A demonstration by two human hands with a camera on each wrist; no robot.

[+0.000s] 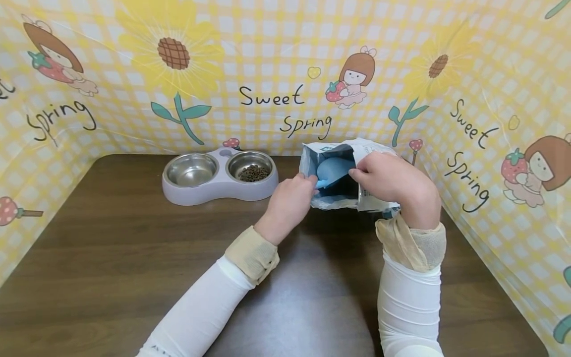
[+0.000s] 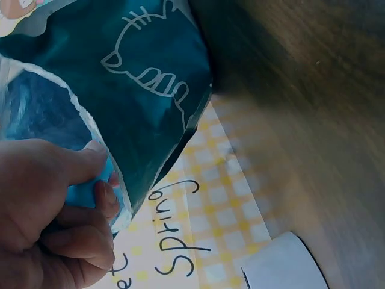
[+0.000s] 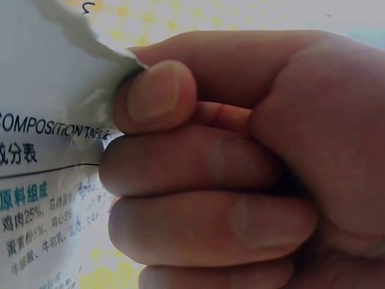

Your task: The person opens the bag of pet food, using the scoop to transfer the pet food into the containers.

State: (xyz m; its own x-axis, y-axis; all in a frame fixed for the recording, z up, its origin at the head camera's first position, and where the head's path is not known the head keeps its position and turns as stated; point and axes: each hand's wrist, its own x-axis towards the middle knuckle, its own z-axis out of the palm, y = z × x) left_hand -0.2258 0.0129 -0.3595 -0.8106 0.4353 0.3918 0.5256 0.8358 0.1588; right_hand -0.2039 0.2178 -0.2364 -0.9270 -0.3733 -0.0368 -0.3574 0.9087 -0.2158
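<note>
Hands (image 1: 290, 201) (image 1: 394, 181) curled, gripping scoop (image 1: 333, 168), pinching bag (image 1: 366, 201)

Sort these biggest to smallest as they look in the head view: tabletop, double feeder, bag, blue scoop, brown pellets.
1. Tabletop
2. Double feeder and bag: too alike to rank, the bag being partly hidden
3. Blue scoop, its visible part
4. Brown pellets
</note>
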